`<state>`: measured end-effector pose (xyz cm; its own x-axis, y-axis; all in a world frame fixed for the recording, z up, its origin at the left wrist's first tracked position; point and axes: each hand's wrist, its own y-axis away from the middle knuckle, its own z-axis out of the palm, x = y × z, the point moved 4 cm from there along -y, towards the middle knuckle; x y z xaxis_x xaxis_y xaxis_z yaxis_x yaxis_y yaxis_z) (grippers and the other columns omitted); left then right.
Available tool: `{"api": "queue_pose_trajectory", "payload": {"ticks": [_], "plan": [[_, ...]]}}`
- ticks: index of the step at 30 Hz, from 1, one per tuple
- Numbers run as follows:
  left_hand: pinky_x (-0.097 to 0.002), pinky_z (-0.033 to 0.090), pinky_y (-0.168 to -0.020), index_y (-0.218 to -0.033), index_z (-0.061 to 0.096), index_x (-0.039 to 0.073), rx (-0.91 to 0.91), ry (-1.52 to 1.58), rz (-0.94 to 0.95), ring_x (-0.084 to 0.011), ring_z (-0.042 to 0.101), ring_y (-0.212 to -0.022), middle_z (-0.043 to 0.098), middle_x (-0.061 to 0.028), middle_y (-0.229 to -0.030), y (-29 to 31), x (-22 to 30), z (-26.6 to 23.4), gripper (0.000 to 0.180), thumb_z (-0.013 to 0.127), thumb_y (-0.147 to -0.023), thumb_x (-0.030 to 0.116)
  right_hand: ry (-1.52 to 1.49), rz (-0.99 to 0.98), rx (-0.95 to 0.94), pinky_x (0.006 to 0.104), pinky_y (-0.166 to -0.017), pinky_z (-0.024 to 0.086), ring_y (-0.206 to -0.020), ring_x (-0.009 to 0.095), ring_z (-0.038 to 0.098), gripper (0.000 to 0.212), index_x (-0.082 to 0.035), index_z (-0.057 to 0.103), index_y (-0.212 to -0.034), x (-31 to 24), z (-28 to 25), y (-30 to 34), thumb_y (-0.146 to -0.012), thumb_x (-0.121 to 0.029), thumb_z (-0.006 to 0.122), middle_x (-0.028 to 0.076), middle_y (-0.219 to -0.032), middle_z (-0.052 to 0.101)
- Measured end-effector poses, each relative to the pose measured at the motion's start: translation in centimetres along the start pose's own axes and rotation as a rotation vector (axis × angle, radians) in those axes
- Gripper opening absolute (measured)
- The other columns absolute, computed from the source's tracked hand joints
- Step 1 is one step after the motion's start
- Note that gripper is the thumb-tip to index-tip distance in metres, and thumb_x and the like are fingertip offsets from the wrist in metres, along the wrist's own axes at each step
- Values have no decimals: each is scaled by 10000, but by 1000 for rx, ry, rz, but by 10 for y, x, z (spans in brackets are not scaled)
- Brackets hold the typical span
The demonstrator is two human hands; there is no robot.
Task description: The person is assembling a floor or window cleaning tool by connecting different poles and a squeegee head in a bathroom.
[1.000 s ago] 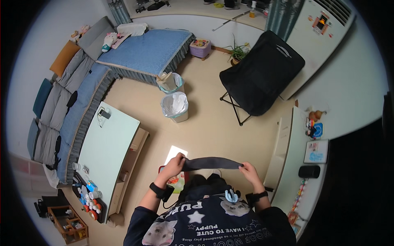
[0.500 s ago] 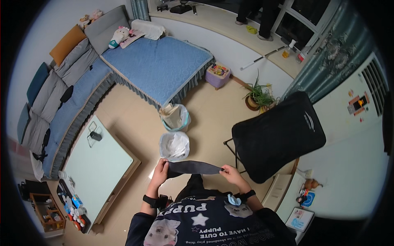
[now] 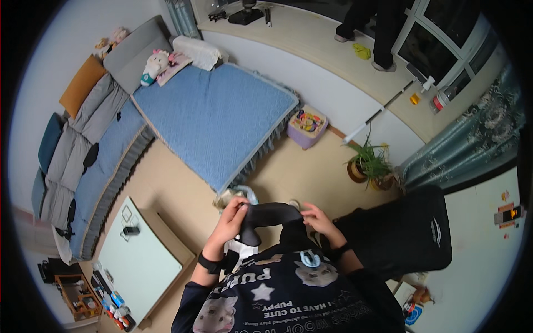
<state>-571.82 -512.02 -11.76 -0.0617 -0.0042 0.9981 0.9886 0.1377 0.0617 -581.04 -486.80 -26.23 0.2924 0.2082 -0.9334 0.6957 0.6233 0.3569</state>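
My left hand [image 3: 230, 221] pinches a long dark grey sock [image 3: 271, 214] near one end. A rounded end hangs loose below that hand. Bowed slightly upward, the fabric spans the gap to my right hand [image 3: 319, 221], whose fingertips close on its other end; the exact grip there is hard to see. Both hands are held in front of my torso, above my dark-clothed legs. Beyond the left hand stands a lined waste bin [image 3: 248, 194] with brown paper in it, partly covered by the hand. A white-lined bin [image 3: 240, 251] shows below the sock, mostly hidden.
A glass-topped low table [image 3: 139, 252] stands to my left. Ahead is a blue-covered sofa [image 3: 214, 116]. At my right are a black folding chair [image 3: 397, 233], a potted plant [image 3: 363, 166] and a purple box stool [image 3: 308, 130]. Another person's legs [image 3: 386, 36] are on the window ledge.
The sock has gone from stretched nearly straight to bowed, with one end dropping below my left hand. My hands have shifted slightly right against the room, and the view has turned and moved.
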Motion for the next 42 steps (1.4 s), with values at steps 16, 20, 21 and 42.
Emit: {"api": "queue_pose_trajectory", "payload": {"ticks": [16,20,21,42], "plan": [[-179,324,-649,-908,433,46,575,61,52,-57,381,-697,420,16,-766,-266,37,-150,80,374,-871,86,141,119,-142,209,-438,392,-502,84,471,460,-70,363,-1192,-185,-87,-388,-754,-103,498,72,-795,575],[-175,321,-640,-898,440,49,598,56,29,-52,377,-697,418,19,-772,-348,34,-195,79,381,-874,96,167,201,-41,213,-478,416,-527,103,492,353,-42,440,-1094,-202,-129,-457,-752,-106,502,78,-803,563],[-177,310,-646,-894,441,49,610,47,28,-55,368,-701,408,20,-771,-362,38,-204,77,381,-871,93,182,200,-24,217,-480,417,-537,105,494,340,-39,450,-1081,-207,-137,-473,-751,-105,503,75,-797,561],[-180,305,-665,-871,445,31,981,-291,-194,-68,352,-719,393,10,-783,-648,7,-394,81,386,-865,85,676,-41,388,325,-740,441,-806,255,570,245,-58,587,-837,-397,-255,-1114,-678,-236,531,129,-842,604]]}}
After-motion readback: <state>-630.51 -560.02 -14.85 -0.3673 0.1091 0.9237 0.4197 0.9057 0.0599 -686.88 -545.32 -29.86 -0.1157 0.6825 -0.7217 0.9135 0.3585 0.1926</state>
